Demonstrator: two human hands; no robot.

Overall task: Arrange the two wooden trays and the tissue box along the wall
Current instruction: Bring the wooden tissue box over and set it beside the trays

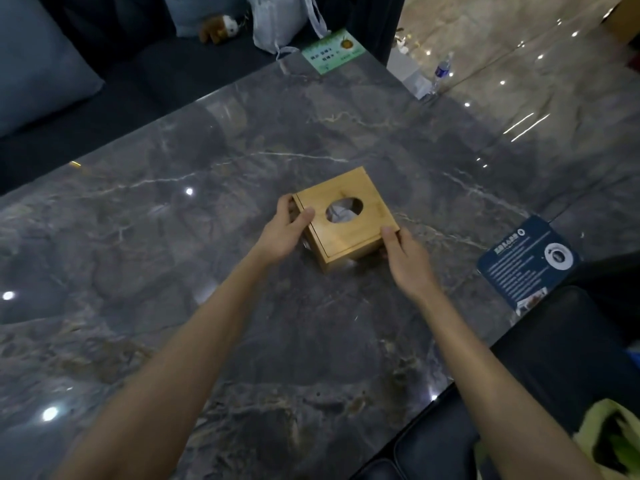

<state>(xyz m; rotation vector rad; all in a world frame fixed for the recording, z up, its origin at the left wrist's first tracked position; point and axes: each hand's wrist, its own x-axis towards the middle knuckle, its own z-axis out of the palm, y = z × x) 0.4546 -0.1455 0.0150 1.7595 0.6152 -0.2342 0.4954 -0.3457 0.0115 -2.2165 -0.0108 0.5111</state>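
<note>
A square wooden tissue box [349, 230] with an oval hole in its lid sits near the middle of the dark marble table [173, 254]. White tissue shows inside the hole. My left hand [285, 230] grips the box's left side, thumb on the lid. My right hand [403, 258] grips its near right corner, thumb on the lid edge. No wooden trays are in view.
A green card [332, 50] lies at the table's far edge and a dark blue card [526, 261] at its right edge. Sofa cushions, a white bag [277, 22] and a small plush toy [221, 27] are beyond the table. A water bottle [441, 72] stands on the glossy floor.
</note>
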